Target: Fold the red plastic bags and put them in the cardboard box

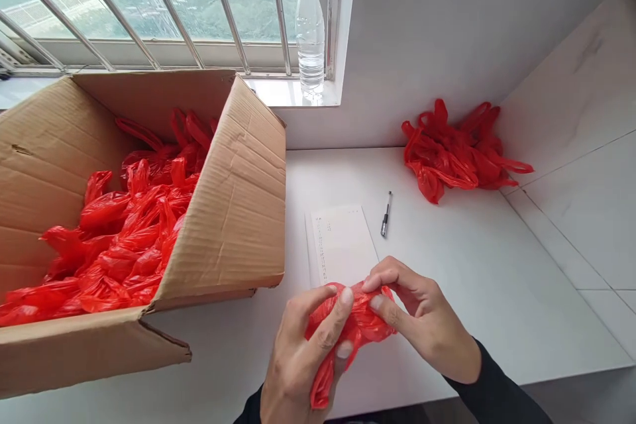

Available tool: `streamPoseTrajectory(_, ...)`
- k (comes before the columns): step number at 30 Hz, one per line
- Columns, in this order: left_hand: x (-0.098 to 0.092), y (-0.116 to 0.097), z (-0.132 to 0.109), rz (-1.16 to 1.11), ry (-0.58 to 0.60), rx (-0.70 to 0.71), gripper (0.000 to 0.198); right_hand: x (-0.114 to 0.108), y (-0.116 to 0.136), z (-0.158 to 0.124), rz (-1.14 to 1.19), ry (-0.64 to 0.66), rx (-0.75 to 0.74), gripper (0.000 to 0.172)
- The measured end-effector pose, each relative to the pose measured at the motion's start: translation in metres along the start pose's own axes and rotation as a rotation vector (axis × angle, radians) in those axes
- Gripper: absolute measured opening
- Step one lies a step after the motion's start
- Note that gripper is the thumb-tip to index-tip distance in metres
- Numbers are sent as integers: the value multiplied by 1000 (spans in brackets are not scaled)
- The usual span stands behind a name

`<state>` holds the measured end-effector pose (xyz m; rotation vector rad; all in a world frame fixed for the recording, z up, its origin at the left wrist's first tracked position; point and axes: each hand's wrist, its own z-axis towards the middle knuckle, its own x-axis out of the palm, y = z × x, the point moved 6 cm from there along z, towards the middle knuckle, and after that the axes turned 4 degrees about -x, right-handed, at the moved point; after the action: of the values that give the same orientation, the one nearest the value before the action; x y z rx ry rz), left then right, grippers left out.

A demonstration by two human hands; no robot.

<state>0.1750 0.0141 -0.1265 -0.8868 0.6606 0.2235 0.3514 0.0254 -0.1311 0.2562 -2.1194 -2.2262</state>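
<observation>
A crumpled red plastic bag point(366, 323) is held between my two hands near the front of the white table. My left hand point(303, 351) is closed round its left side, with part of the bag hanging below the fingers. The thumb and fingers of my right hand point(422, 318) pinch its upper right edge. What the bag contains, if anything, cannot be made out. Just beyond the bag lies a paper pad point(342, 242) with small writing on it, partly covered by the bag and hands. A pen point(386, 215) rests to the right of the pad.
On the left, an open cardboard box point(228, 212) contains many knotted red bags point(124, 245). A heap of red bags point(457, 152) lies in the far right corner against the wall. A bottle point(311, 33) stands on the sill by the barred window.
</observation>
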Motion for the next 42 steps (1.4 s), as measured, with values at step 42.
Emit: streamPoseTrajectory(42, 77, 49, -58, 337, 368, -237, 56, 26, -109, -42, -769, -59, -97, 50)
